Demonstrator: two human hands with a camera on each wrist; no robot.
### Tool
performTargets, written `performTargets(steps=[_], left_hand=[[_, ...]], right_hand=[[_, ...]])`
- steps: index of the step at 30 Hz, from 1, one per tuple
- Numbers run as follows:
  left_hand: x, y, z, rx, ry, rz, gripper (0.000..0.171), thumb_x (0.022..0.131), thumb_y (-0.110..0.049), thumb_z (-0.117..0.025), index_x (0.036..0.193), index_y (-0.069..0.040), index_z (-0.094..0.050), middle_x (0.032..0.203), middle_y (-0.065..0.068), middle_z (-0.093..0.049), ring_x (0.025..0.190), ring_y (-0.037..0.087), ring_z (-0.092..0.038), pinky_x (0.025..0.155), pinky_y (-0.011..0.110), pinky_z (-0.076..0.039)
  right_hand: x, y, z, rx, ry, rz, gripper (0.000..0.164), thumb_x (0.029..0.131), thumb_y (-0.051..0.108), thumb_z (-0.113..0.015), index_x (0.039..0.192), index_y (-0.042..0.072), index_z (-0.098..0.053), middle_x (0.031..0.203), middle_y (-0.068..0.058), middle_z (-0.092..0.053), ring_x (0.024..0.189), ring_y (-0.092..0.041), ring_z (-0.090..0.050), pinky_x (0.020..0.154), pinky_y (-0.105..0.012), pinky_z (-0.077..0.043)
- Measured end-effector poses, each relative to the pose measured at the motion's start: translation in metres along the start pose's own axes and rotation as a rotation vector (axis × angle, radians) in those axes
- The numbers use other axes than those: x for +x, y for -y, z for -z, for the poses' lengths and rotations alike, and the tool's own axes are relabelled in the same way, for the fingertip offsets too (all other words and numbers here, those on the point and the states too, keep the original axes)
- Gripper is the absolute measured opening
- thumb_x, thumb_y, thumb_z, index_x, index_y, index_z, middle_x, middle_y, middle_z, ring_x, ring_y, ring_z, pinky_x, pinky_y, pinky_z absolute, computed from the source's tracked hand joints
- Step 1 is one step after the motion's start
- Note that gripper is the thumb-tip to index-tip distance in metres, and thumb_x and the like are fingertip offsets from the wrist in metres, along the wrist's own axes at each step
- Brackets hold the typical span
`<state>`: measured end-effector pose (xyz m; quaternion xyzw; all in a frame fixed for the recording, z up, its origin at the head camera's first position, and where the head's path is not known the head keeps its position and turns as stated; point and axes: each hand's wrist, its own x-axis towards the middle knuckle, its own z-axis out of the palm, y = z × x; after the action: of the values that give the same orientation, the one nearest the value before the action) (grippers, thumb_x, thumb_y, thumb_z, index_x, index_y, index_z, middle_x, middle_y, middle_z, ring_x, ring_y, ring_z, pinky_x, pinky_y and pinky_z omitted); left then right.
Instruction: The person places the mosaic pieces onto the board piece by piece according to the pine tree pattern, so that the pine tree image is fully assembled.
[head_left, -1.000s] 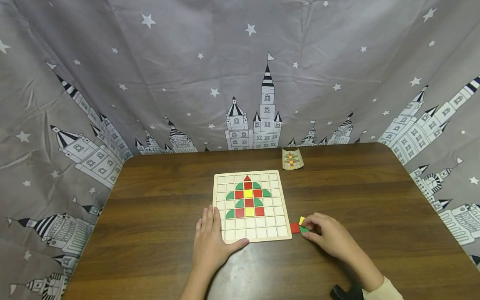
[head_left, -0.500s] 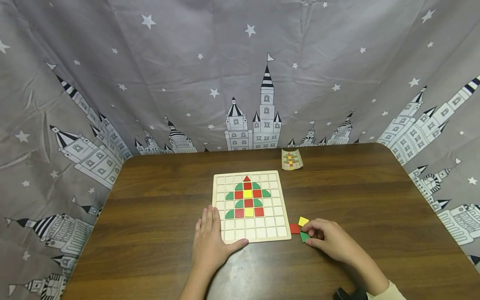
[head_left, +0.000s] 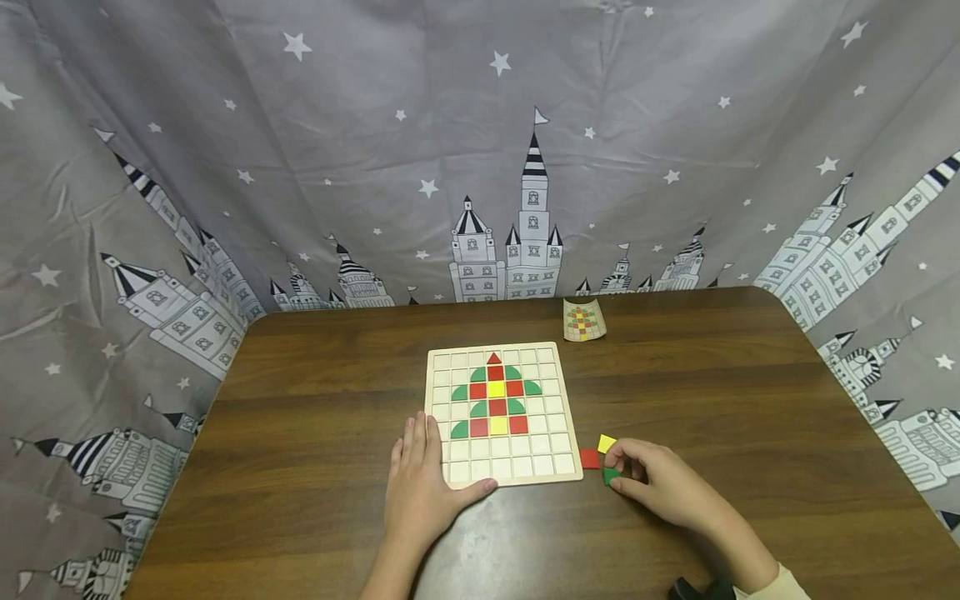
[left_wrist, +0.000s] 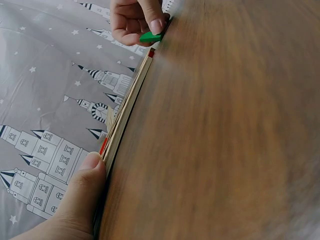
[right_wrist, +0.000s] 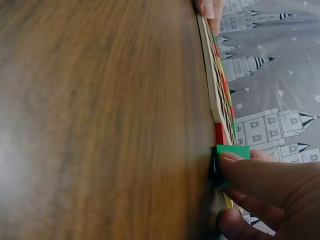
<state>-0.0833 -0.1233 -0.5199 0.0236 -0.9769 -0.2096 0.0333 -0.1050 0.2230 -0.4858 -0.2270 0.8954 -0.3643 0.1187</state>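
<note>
A pale wooden grid board (head_left: 532,446) lies on the table, its cells holding red, yellow and green tiles in a tree-like pattern. My left hand (head_left: 422,492) rests on its left edge with straight fingers, the thumb (left_wrist: 92,161) along the near edge. Off the board's near right corner, my right hand (head_left: 660,479) pinches a green tile (right_wrist: 237,151) between thumb and fingers. That tile (left_wrist: 150,37) is tipped up from the table. Beside it lie a red tile (head_left: 590,458), close against the board, and a yellow tile (head_left: 607,443), partly hidden by the fingers.
A small curled card (head_left: 584,320) printed with a similar tree pattern lies behind the board, at the back of the brown wooden table (head_left: 315,375). A grey curtain (head_left: 360,150) with castles and stars hangs beyond the table. A black strap (head_left: 701,589) shows at the right wrist.
My right hand has drawn the green tile slightly toward me, away from the yellow tile, and tipped it up. The left hand and the board have stayed in place.
</note>
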Motion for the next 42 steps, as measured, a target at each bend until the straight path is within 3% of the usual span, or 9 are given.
performTargets(steps=[6,17,28,37,42], left_hand=[[0.000,0.000,0.000,0.006,0.007,0.005,0.141,0.059,-0.094,-0.058,0.157,0.000,-0.020,0.166,0.015,-0.017,0.155,0.031,-0.012,0.125,0.051,-0.016],[0.000,0.000,0.000,0.002,0.008,0.004,0.141,0.059,-0.094,-0.057,0.157,-0.001,-0.020,0.166,0.015,-0.018,0.156,0.031,-0.011,0.125,0.050,-0.016],[0.000,-0.001,0.002,-0.010,0.017,0.007,0.139,0.061,-0.090,-0.062,0.157,0.000,-0.020,0.166,0.016,-0.017,0.155,0.031,-0.012,0.125,0.051,-0.016],[-0.001,-0.001,0.001,-0.011,-0.031,-0.013,0.137,0.059,-0.089,-0.065,0.155,0.002,-0.026,0.164,0.019,-0.023,0.154,0.034,-0.018,0.123,0.052,-0.020],[-0.001,-0.001,0.002,-0.017,-0.019,-0.005,0.138,0.059,-0.090,-0.064,0.155,0.002,-0.025,0.164,0.017,-0.022,0.154,0.034,-0.017,0.124,0.051,-0.018]], right_hand=[[0.010,0.002,0.001,0.006,-0.019,0.008,0.017,0.092,0.014,-0.070,0.106,0.021,-0.063,0.085,0.010,-0.056,0.064,0.000,-0.046,0.057,-0.019,-0.045],[0.052,0.023,-0.009,-0.016,-0.171,0.039,0.017,0.089,0.017,-0.075,0.105,0.018,-0.069,0.081,0.013,-0.058,0.058,-0.003,-0.043,0.051,-0.020,-0.040],[0.097,0.037,-0.030,-0.038,-0.137,-0.004,0.013,0.088,0.024,-0.076,0.101,0.022,-0.072,0.075,0.014,-0.058,0.064,-0.006,-0.049,0.057,-0.022,-0.043],[0.104,0.043,-0.037,-0.054,-0.138,-0.027,0.009,0.087,0.022,-0.077,0.096,0.023,-0.073,0.074,0.012,-0.058,0.063,-0.007,-0.048,0.057,-0.022,-0.042],[0.104,0.042,-0.038,-0.064,-0.146,-0.009,0.006,0.087,0.021,-0.077,0.091,0.022,-0.072,0.085,0.011,-0.065,0.069,-0.007,-0.050,0.065,-0.024,-0.045]])
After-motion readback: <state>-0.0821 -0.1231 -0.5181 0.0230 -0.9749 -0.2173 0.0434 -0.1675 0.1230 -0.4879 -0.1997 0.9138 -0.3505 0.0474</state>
